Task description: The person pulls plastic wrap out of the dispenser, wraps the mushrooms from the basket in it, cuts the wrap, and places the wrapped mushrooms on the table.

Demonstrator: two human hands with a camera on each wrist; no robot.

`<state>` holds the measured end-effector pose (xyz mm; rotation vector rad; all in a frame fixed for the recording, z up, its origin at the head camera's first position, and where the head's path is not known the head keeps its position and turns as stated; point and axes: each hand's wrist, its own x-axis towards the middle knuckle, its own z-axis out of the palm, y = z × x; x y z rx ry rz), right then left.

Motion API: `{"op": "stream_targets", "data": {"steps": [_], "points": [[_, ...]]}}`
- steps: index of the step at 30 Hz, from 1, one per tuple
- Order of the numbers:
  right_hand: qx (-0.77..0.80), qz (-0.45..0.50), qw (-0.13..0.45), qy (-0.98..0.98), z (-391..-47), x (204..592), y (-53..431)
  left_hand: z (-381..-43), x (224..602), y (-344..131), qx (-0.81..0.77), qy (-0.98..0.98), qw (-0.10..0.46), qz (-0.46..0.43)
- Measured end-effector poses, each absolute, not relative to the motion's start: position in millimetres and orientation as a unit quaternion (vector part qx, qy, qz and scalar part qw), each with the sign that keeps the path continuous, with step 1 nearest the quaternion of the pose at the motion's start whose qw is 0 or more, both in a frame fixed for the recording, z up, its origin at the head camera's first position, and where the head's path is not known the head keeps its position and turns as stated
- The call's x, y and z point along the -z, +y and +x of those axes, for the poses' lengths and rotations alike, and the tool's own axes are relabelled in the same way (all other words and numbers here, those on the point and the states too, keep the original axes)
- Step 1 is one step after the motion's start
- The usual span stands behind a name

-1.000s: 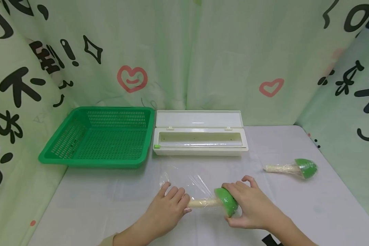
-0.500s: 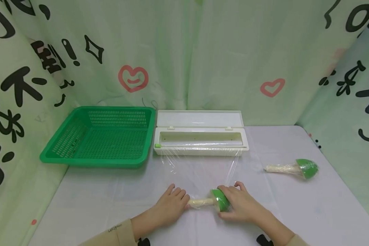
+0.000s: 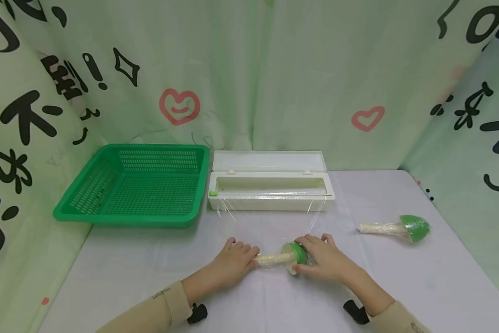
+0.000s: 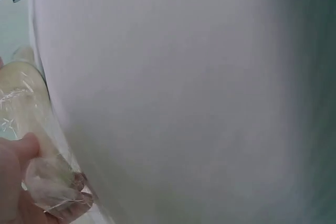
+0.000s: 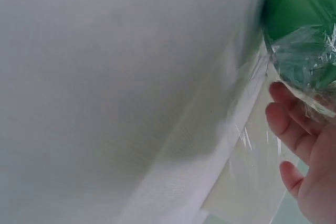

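Observation:
A toy mushroom with a green cap (image 3: 301,253) and a cream stem (image 3: 272,259) lies sideways between my hands, wrapped in clear cling film (image 3: 270,226). My left hand (image 3: 234,263) pinches the stem's end; its thumb shows over the film in the left wrist view. Thumb and fingers of my right hand (image 3: 326,259) curl around the cap, which shows film-covered in the right wrist view. The film stretches from the mushroom back to a white cling film dispenser (image 3: 270,204), whose lid (image 3: 270,161) stands raised. A green slide cutter (image 3: 213,193) sits at its left end.
A second mushroom (image 3: 413,228), wrapped in film, lies on the white table (image 3: 399,286) at the right. A green plastic basket (image 3: 124,221) stands left of the dispenser. Pale green printed curtains (image 3: 299,83) close off the back and both sides.
Film now spans from the dispenser to the mushroom, unlike a second ago. Both hands have carried the mushroom slightly left and farther from me, toward the dispenser.

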<state>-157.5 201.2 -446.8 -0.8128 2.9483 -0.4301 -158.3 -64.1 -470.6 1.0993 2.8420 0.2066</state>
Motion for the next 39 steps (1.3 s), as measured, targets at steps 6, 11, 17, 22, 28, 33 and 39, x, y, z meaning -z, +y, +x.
{"op": "stream_targets", "data": {"steps": [6,11,17,22,28,33,39], "points": [[0.172,-0.265,0.04,0.948,-168.1,445.9,201.3,-168.5,469.3,-62.0,-0.057,0.931,0.004,0.36],[0.213,-0.246,0.035,0.945,-172.6,443.1,202.5,-174.0,468.6,-57.4,-0.055,0.935,-0.023,0.351],[0.147,-0.256,-0.035,0.955,-174.9,440.8,202.0,-180.3,467.1,-55.7,-0.066,0.937,-0.028,0.343],[0.087,-0.279,-0.096,0.951,-174.1,442.9,200.1,-185.3,467.7,-54.4,-0.056,0.935,-0.037,0.349],[0.066,-0.291,-0.113,0.948,-175.3,445.0,197.2,-192.8,468.5,-51.3,-0.021,0.932,-0.069,0.354],[0.059,-0.275,-0.11,0.953,-183.0,446.3,194.3,-198.6,469.3,-44.0,0.044,0.903,-0.175,0.39],[0.053,-0.261,-0.082,0.96,-193.5,443.2,192.0,-202.6,470.1,-33.1,0.074,0.881,-0.215,0.414]]}}
